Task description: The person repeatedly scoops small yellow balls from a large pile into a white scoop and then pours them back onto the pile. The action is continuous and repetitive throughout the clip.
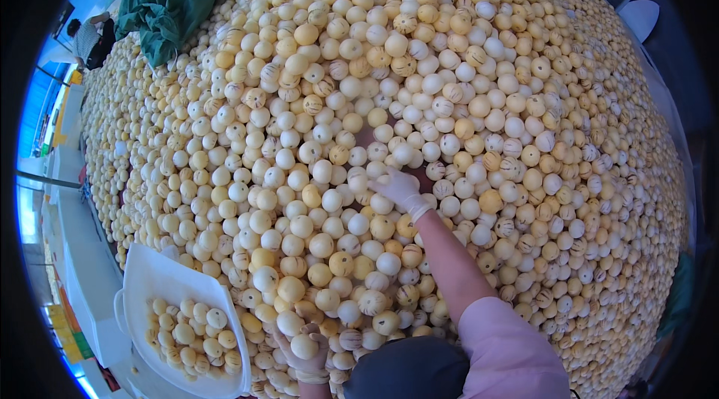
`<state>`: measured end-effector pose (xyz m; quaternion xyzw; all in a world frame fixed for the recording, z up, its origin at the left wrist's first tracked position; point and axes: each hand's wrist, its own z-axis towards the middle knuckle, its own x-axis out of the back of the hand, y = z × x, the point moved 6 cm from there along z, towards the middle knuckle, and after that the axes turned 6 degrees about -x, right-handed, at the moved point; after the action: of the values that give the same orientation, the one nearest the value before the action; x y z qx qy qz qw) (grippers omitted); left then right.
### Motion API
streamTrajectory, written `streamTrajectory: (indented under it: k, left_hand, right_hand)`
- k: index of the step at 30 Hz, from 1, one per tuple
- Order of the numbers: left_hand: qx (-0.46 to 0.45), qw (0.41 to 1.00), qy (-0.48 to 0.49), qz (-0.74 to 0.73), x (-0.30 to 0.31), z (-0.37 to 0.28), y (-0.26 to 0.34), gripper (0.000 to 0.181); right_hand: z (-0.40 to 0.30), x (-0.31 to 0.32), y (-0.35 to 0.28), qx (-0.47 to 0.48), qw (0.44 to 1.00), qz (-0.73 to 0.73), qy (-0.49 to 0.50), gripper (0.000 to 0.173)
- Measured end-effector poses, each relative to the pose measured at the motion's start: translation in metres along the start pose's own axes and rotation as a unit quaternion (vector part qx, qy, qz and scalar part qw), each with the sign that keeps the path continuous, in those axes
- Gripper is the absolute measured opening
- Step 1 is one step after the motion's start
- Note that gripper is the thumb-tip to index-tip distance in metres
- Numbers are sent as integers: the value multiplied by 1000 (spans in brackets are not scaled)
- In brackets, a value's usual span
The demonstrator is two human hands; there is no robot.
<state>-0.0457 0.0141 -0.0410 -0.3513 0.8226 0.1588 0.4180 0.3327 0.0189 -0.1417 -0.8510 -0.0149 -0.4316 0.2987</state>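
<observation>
A wide heap of round cream-yellow pepino melons (pixel 342 264), many with purple streaks, spreads before me. Low in the view, my left hand (pixel 309 358), in a thin pale glove, cups a cream melon (pixel 304 346). Another pale melon (pixel 289 323) rests against its fingers; whether it is also held is unclear. My right hand (pixel 397 190), gloved as well, reaches into the middle of the heap. Its fingertips meet a slightly blurred pale melon (pixel 358 180), and I cannot tell whether they grip it. To the left of my left hand, a white plastic basket (pixel 185 275) holds several melons.
Green cloth (pixel 168 0) lies bunched over the heap at the upper left. Beyond it another person (pixel 90 42) bends down. Pale boxes (pixel 90 286) line the left side. A dark rounded cap (pixel 407 368) blocks part of the bottom. A white oval object (pixel 640 18) sits past the heap's right edge.
</observation>
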Motion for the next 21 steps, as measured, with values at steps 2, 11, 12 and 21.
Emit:
streamTrajectory:
  k: [2,11,12,21]
  left_hand:
    - [-10,1000,15,14,-11,1,-6,52]
    - [1,999,-54,8,-10,-6,14,54]
    - [-17,1000,-22,-3,-8,-7,19,52]
    - [-40,998,35,-33,-4,-10,26,50]
  right_hand:
    - [-17,-17,-43,107,962,245,-53,67]
    - [-63,-22,-98,235,950,204,26,57]
    - [-61,-12,-85,201,938,282,-24,52]
    - [16,47,85,-237,792,551,113,60]
